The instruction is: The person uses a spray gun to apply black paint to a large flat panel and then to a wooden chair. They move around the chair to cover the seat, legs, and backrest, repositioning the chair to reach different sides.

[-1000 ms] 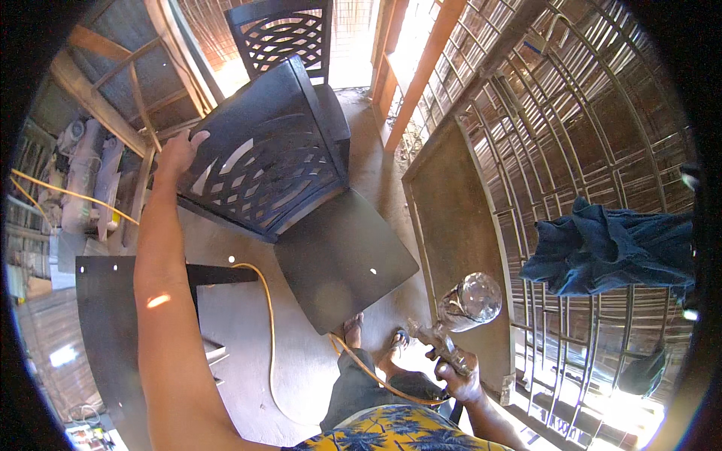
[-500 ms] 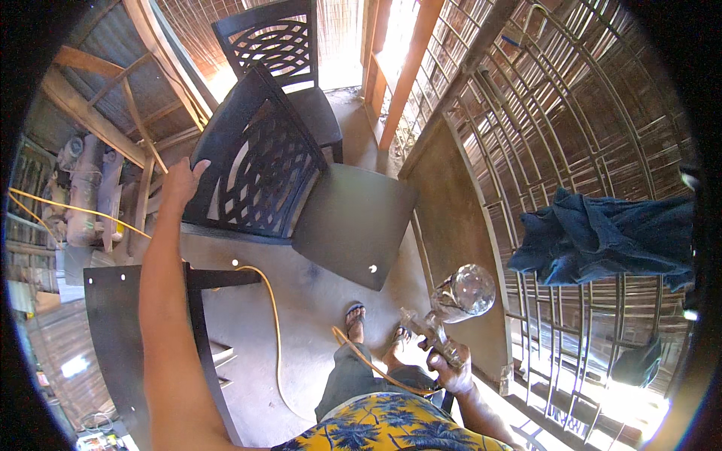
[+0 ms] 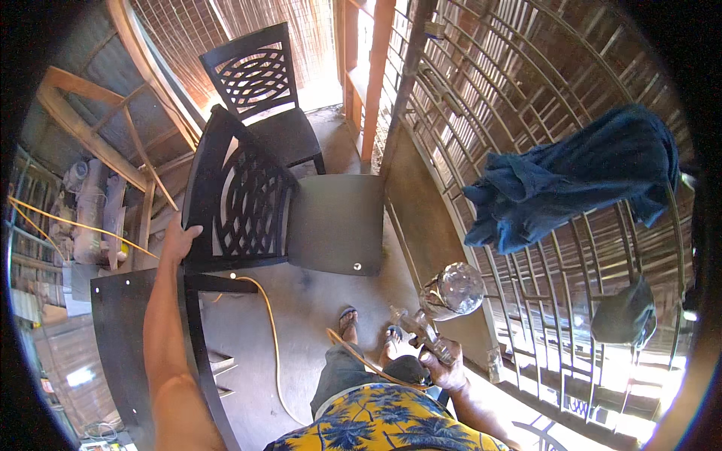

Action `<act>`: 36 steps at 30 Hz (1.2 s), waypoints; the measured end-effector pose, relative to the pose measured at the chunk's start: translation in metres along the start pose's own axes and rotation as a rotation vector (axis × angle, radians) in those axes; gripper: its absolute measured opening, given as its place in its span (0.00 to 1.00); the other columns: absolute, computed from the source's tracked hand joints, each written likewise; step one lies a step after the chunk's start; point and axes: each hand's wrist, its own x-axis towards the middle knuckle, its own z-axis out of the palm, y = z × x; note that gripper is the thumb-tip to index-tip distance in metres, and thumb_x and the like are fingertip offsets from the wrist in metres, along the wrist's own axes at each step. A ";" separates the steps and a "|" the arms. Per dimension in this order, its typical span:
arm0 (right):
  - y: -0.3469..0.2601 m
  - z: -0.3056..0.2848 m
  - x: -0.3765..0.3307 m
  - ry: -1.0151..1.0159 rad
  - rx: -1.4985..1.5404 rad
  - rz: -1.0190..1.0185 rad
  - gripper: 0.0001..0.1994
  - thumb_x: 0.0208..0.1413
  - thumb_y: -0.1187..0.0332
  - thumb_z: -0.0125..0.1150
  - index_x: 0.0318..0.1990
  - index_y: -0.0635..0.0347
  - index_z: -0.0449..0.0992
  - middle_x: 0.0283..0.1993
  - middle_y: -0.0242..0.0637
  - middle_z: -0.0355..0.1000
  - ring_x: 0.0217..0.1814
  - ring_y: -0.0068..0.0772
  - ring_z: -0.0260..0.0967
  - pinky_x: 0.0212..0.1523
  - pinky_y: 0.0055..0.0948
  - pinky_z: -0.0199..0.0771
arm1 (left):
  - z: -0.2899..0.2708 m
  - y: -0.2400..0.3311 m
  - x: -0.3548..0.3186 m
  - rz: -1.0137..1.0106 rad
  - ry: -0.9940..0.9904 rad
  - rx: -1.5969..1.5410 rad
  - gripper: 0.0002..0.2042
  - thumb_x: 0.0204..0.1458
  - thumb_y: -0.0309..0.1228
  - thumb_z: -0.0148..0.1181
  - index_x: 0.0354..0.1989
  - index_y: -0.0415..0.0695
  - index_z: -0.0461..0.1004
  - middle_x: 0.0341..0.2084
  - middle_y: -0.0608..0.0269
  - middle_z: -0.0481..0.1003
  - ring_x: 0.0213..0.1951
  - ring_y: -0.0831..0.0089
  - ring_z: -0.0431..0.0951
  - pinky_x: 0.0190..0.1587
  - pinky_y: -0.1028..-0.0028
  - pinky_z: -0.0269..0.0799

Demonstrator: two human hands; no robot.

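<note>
Left hand [image 3: 179, 242] is clamped on the top edge of the tilted black lattice-back wooden chair [image 3: 239, 203], fingers wrapped over the rail; the fingertips are hidden behind it. The chair leans toward the person, its dark flat seat [image 3: 336, 223] facing the camera, legs out of sight behind the seat panel. Right hand [image 3: 444, 368] is closed around the handle of a metal spray gun with a clear round cup [image 3: 444, 301]; the trigger finger is hard to make out against glare. A thin orange hose [image 3: 269, 331] runs across the concrete floor [image 3: 308, 301]; its ends are lost under the body and behind the chair. A second black lattice-back chair [image 3: 259, 98] stands upright beyond. A blue cloth [image 3: 571, 180] hangs on the metal grille [image 3: 526, 90] at right. A black flat panel [image 3: 124, 338] sits lower left, partly cut off by the forearm.
</note>
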 end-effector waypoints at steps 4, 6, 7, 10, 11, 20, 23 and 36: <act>-0.002 -0.016 -0.016 -0.057 0.067 0.148 0.27 0.65 0.46 0.67 0.44 0.70 0.81 0.23 0.30 0.73 0.21 0.23 0.67 0.27 0.29 0.67 | 0.012 0.035 -0.047 -0.096 0.059 0.105 0.23 0.50 0.27 0.69 0.56 0.37 0.77 0.47 0.45 0.83 0.51 0.52 0.83 0.57 0.60 0.75; -0.003 -0.022 -0.020 -0.075 0.090 0.145 0.26 0.66 0.47 0.66 0.44 0.70 0.82 0.23 0.30 0.73 0.22 0.23 0.67 0.28 0.29 0.67 | 0.020 0.053 -0.072 -0.143 0.117 0.085 0.22 0.50 0.29 0.70 0.54 0.37 0.77 0.47 0.40 0.83 0.52 0.45 0.83 0.56 0.57 0.76; -0.004 -0.026 -0.023 -0.095 0.092 0.155 0.26 0.67 0.48 0.65 0.44 0.70 0.82 0.23 0.30 0.73 0.22 0.22 0.67 0.28 0.29 0.68 | 0.024 0.060 -0.084 -0.186 0.132 0.095 0.22 0.50 0.30 0.70 0.54 0.36 0.77 0.47 0.40 0.83 0.52 0.44 0.83 0.56 0.57 0.76; -0.003 -0.034 -0.029 -0.099 0.070 0.100 0.24 0.66 0.50 0.65 0.45 0.69 0.83 0.23 0.29 0.72 0.23 0.22 0.68 0.28 0.29 0.68 | 0.028 0.069 -0.101 -0.307 0.153 0.166 0.24 0.51 0.34 0.71 0.53 0.32 0.77 0.46 0.39 0.82 0.52 0.43 0.82 0.56 0.54 0.76; -0.003 -0.037 -0.034 -0.096 0.065 0.095 0.24 0.66 0.50 0.65 0.45 0.69 0.83 0.22 0.29 0.72 0.23 0.22 0.68 0.29 0.29 0.68 | 0.027 0.067 -0.100 -0.349 0.167 0.209 0.25 0.51 0.35 0.72 0.54 0.32 0.77 0.45 0.38 0.82 0.52 0.43 0.82 0.55 0.54 0.76; 0.007 -0.053 -0.055 -0.111 0.136 0.120 0.19 0.64 0.56 0.71 0.48 0.66 0.84 0.25 0.32 0.73 0.25 0.24 0.69 0.28 0.30 0.68 | 0.006 0.013 -0.159 -0.359 0.165 -0.440 0.28 0.60 0.39 0.69 0.65 0.38 0.72 0.53 0.54 0.80 0.55 0.60 0.80 0.56 0.61 0.75; 0.006 -0.045 -0.056 -0.096 0.123 0.130 0.19 0.64 0.55 0.70 0.49 0.65 0.84 0.25 0.32 0.72 0.25 0.24 0.69 0.28 0.30 0.68 | 0.039 0.010 -0.236 -0.481 0.353 -0.876 0.29 0.65 0.41 0.65 0.69 0.39 0.68 0.60 0.57 0.76 0.58 0.65 0.77 0.58 0.65 0.74; 0.002 0.047 -0.063 -0.137 0.046 0.256 0.24 0.67 0.53 0.65 0.47 0.73 0.80 0.24 0.33 0.74 0.22 0.20 0.67 0.24 0.25 0.66 | 0.284 -0.065 -0.216 -0.515 0.623 -0.935 0.31 0.44 0.22 0.80 0.60 0.37 0.76 0.55 0.59 0.80 0.54 0.67 0.79 0.61 0.67 0.72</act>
